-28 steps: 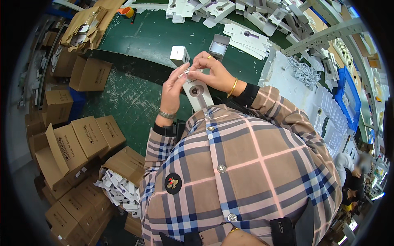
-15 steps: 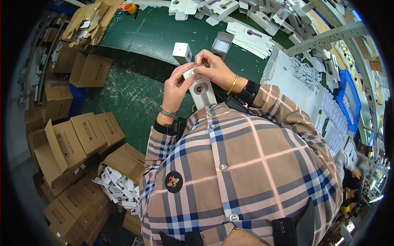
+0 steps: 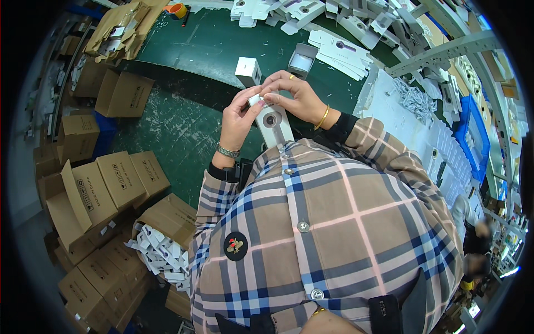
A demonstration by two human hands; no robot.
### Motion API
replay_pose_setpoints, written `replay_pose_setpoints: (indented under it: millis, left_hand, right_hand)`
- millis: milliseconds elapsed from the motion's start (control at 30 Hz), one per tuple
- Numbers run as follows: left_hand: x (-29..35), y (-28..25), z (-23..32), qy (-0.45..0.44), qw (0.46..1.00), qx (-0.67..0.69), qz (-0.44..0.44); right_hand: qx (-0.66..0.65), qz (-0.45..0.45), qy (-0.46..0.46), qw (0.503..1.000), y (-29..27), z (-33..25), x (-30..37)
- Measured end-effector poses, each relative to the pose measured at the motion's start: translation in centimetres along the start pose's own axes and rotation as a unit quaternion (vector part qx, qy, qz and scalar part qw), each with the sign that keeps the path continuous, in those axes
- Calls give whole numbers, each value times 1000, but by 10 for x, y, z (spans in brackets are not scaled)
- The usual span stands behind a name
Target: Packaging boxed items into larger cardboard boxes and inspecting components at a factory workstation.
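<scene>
White flat carton point(image 3: 273, 123) is being folded; left hand point(image 3: 238, 119) and right hand point(image 3: 293, 97) pinch its top flap, which needs tucking next.

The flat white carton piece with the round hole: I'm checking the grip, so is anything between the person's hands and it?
Nothing visible is. The left hand and right hand both hold the white carton piece directly at its top end, fingers pressed onto a small flap there.

Brown cartons point(image 3: 105, 183) beside green table point(image 3: 211, 44)
</scene>
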State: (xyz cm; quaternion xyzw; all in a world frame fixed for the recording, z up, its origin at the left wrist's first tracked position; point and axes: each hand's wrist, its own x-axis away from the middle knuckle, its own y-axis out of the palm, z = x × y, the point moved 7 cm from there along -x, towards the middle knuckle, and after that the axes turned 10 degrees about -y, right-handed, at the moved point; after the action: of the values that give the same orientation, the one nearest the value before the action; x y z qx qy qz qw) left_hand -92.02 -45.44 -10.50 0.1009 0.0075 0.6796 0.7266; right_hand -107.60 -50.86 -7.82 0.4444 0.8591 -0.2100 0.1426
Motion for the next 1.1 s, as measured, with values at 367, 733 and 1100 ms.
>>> replay_pose_setpoints:
  millis: [367,733,1100]
  left_hand:
    - [2,-2,-5,-3,999,-17,36]
    - [-2,-6,1,-19,999,-33,20]
    - [-20,-96,-1,-129,968,-158,144]
  right_hand:
    - [14,10,-42,999,-3,-6,-4]
    - [-68,29,38,997,1,15,-11]
    - [40,94,82,991,-50,12,-1]
